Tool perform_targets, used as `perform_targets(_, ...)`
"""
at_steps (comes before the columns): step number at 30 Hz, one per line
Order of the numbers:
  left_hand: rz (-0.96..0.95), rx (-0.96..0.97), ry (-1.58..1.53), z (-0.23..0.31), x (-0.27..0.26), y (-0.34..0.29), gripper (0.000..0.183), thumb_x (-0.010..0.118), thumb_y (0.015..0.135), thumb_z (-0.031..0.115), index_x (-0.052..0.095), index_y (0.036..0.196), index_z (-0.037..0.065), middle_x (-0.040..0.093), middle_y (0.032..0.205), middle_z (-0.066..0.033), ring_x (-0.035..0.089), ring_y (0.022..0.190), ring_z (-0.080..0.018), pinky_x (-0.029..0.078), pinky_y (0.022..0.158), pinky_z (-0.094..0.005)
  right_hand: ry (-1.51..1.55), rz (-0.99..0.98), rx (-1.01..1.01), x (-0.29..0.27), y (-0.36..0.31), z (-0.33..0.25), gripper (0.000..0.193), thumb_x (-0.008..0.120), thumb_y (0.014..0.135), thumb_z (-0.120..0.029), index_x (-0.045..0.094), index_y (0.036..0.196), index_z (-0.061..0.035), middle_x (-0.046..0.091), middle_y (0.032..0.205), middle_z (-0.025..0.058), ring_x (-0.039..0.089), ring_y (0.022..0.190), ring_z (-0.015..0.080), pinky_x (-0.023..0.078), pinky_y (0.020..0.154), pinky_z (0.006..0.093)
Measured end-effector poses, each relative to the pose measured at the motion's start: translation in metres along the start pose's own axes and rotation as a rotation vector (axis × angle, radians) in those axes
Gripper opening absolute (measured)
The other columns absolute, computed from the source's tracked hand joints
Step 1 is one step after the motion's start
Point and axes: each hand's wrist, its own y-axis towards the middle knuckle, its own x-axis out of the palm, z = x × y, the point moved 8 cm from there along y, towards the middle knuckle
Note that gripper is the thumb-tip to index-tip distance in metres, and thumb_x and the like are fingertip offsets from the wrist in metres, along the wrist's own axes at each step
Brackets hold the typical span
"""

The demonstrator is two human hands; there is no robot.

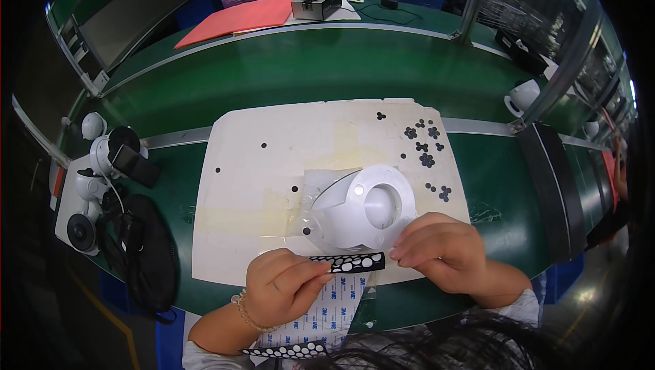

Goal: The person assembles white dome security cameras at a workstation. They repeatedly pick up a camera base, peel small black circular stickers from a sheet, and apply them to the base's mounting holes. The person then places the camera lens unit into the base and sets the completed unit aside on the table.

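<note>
In the head view, the left hand (281, 287) has its thumb and fingers clamped on a narrow black strip with round white spots (361, 262), whose free end points right from the grip. The right hand (443, 253) is just beyond that end, its thumb and fingertips drawn close; I cannot tell whether they meet or pinch anything. Directly below the left grip hangs a white backing sheet with blue print (334, 308), and nearer the wearer is a black, white-spotted edge (290, 351); whether it joins the strip cannot be told.

Just past the strip, between the hands and farther away, a glossy white rounded plastic housing with a round opening (341, 214) lies on clear plastic film (308, 196), over a pale cardboard sheet (239, 227). Small black round dots (426, 160) lie on the cardboard, mostly beyond the right hand.
</note>
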Motion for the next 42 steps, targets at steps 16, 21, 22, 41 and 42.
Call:
perform_targets(16, -0.083, -0.111, -0.100, -0.003, 0.004, 0.002, 0.014, 0.070, 0.066, 0.008, 0.062, 0.078, 0.005, 0.054, 0.058, -0.0047, 0.050, 0.047, -0.0176, 0.038, 0.042, -0.0269, -0.195, -0.074, -0.371, 0.027, -0.007, -0.014, 0.036, 0.064, 0.067, -0.004, 0.056, 0.102, -0.0044, 0.057, 0.088, 0.0070, 0.057, 0.078, 0.0211, 0.046, 0.063, 0.0293)
perform_targets(21, -0.125, -0.216, -0.146, -0.008, 0.005, 0.004, 0.011, 0.068, 0.068, 0.009, 0.062, 0.076, 0.004, 0.056, 0.060, -0.0065, 0.052, 0.049, -0.0188, 0.039, 0.043, -0.0267, -0.375, -0.001, -0.628, 0.028, -0.014, -0.029, 0.035, 0.062, 0.067, -0.001, 0.057, 0.100, -0.0082, 0.057, 0.087, 0.0068, 0.058, 0.074, 0.0199, 0.045, 0.066, 0.0290)
perform_targets(22, -0.121, -0.235, -0.161, -0.010, 0.005, 0.003, 0.011, 0.068, 0.068, 0.009, 0.062, 0.076, 0.004, 0.057, 0.060, -0.0068, 0.053, 0.049, -0.0190, 0.039, 0.044, -0.0267, -0.369, -0.030, -0.605, 0.026, -0.012, -0.033, 0.035, 0.062, 0.067, -0.001, 0.057, 0.100, -0.0093, 0.057, 0.087, 0.0067, 0.058, 0.074, 0.0199, 0.044, 0.067, 0.0294)
perform_targets(41, -0.106, -0.088, -0.092, 0.000, 0.013, 0.004, 0.012, 0.069, 0.067, 0.008, 0.062, 0.076, 0.006, 0.058, 0.068, -0.0055, 0.053, 0.049, -0.0176, 0.041, 0.043, -0.0261, -0.055, -0.122, -0.514, 0.034, -0.012, -0.035, 0.041, 0.059, 0.070, -0.001, 0.051, 0.108, -0.0134, 0.050, 0.104, 0.0098, 0.052, 0.081, 0.0194, 0.042, 0.062, 0.0258)
perform_targets(42, -0.104, -0.007, -0.061, 0.004, 0.014, 0.006, 0.012, 0.069, 0.067, 0.009, 0.062, 0.076, 0.006, 0.060, 0.074, -0.0064, 0.053, 0.049, -0.0172, 0.041, 0.043, -0.0258, -0.046, -0.088, -0.522, 0.025, -0.008, -0.032, 0.041, 0.057, 0.071, 0.001, 0.049, 0.110, -0.0117, 0.049, 0.104, 0.0113, 0.052, 0.081, 0.0198, 0.043, 0.062, 0.0261)
